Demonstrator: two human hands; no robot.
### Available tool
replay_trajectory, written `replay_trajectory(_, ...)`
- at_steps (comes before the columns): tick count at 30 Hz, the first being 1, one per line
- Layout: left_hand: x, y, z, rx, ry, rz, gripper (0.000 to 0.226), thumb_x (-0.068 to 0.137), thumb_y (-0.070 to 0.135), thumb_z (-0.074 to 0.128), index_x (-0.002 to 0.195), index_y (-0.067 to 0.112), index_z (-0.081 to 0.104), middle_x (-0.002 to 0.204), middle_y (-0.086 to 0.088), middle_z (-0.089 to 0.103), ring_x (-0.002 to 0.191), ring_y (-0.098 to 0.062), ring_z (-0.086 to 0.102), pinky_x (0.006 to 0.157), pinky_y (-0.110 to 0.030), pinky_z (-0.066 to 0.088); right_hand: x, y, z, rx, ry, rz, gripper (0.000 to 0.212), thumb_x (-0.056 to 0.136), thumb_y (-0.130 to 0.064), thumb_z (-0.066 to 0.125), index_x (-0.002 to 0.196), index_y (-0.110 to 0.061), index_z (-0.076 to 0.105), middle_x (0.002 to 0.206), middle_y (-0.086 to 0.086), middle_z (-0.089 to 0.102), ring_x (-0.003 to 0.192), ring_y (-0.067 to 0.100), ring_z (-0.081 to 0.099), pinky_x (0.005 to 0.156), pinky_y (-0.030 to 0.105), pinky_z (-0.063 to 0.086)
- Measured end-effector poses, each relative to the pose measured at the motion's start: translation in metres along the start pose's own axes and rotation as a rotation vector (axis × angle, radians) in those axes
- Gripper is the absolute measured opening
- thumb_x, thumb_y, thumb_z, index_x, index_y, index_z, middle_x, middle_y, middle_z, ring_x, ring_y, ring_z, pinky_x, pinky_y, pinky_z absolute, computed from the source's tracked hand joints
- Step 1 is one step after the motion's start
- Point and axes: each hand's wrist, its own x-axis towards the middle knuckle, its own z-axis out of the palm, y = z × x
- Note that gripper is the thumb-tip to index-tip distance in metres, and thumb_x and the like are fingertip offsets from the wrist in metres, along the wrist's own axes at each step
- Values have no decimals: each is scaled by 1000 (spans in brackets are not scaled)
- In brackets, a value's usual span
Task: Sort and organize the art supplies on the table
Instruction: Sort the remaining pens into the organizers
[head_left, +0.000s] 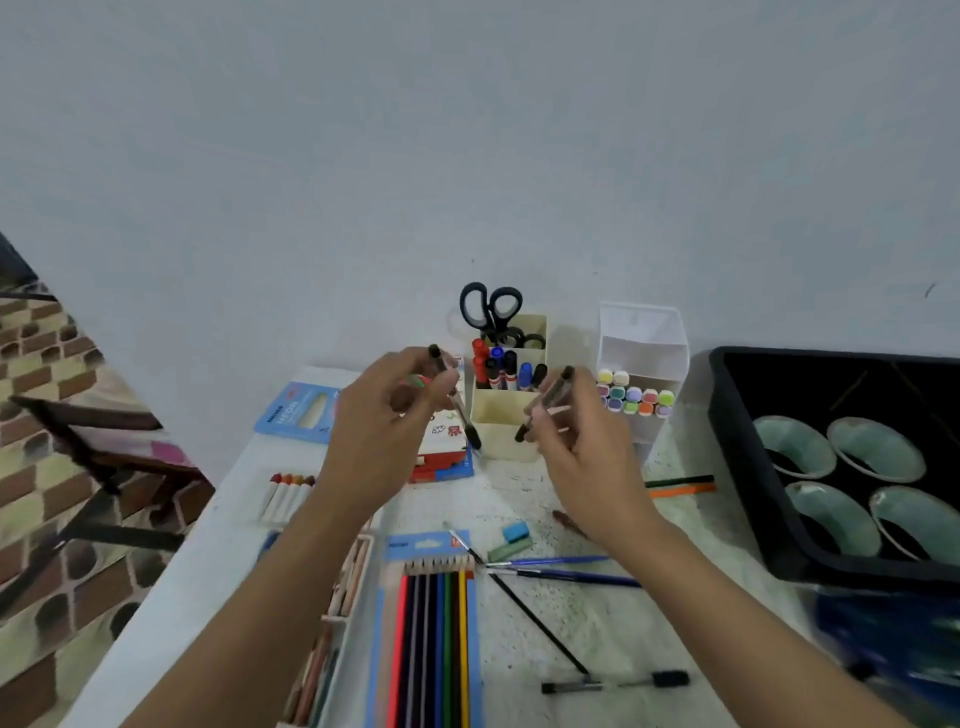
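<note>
In the centre of the frame the left hand (382, 421) pinches a black-capped pen (451, 395) between thumb and fingertips, its barrel slanting down and to the right. The right hand (587, 447) grips a second pen (550, 400) the same way, slanting down and to the left. The two lower tips point toward each other just above the front compartment of the cream organiser (498, 413), which stands right behind the hands; whether either tip touches it is hard to tell through the blur.

The step in hand looks like dropping both pens into that front compartment, which appears unfilled, while the row behind holds markers (506, 371) and the back holds scissors (491, 309). To do it well, tip each pen nearer upright before letting go, so it slides in instead of catching the rim. Feed them one after the other, since the opening is narrow and the hands crowd it. Lower each until its tip is inside the wall, then release.

A loose pen (615, 683) lies on the table (597, 623) at the bottom of the frame, with paintbrushes (563, 569) just above it, so more sorting seems to remain
</note>
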Motion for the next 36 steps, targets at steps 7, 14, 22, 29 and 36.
replay_trajectory(7, 36, -11, 5, -14, -39, 148, 7, 95, 25, 66, 101, 22, 68, 90, 12, 73, 77, 1, 71, 57, -9, 46, 28, 1, 25, -50, 149, 55, 13, 106, -33, 45, 104, -23, 53, 90, -6, 68, 85, 8, 68, 75, 36, 56)
replay_trajectory(14, 44, -74, 30, 191, -177, 324, 18, 88, 19, 76, 105, 15, 76, 94, 7, 76, 79, -2, 68, 72, -25, 57, 40, 36, 49, -227, 81, 69, 9, 101, -22, 58, 102, -15, 64, 92, -2, 67, 82, 11, 64, 75, 36, 55)
replay_trajectory(22, 38, -93, 31, 353, -293, 230, 19, 91, 21, 71, 109, 17, 76, 92, -1, 70, 73, -14, 61, 72, -39, 54, 42, 50, 62, -368, -67, 57, 11, 99, -21, 61, 108, -16, 64, 95, 2, 72, 84, 18, 66, 75, 40, 56)
replay_trajectory(29, 24, -83, 28, 461, -298, 142, 26, 96, 22, 65, 121, 17, 71, 98, -2, 66, 70, -14, 59, 72, -34, 49, 36, 39, 58, -410, -289, 17, 30, 106, -25, 46, 132, -11, 52, 105, 15, 66, 95, 31, 57, 79, 48, 50)
replay_trajectory(36, -17, -37, 17, 382, -324, 30, 13, 93, 30, 67, 97, 34, 56, 76, 12, 64, 67, -4, 61, 61, -27, 53, -16, 42, 10, -364, -210, -46, 31, 100, -24, 56, 132, -23, 56, 114, -4, 66, 94, 10, 58, 85, 33, 50)
